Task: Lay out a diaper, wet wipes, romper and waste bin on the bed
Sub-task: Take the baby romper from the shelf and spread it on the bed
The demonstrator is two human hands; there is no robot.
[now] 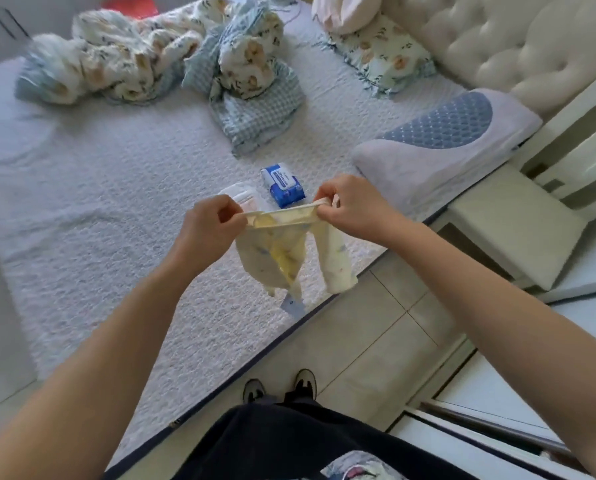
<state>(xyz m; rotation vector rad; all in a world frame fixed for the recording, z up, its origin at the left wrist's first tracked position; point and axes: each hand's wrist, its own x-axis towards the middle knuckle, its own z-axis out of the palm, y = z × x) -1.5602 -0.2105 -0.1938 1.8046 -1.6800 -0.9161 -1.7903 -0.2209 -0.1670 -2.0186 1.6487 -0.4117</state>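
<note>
Wet wipes pack (282, 183) label print blurred, unreadable.

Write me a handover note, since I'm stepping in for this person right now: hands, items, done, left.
Left hand and right hand each pinch the neckline of the pale yellow romper, held up over the bed edge.
Diaper and wet wipes pack lie on the bed just beyond the hands.
Done: diaper, wipes.
Left: lay the romper flat; fetch the waste bin, not in view.

Bed (99, 209) with white textured cover.
Diaper (243, 195) beside wet wipes (282, 183); crumpled blankets (158, 57) far; pillow (442, 147) right.
</note>
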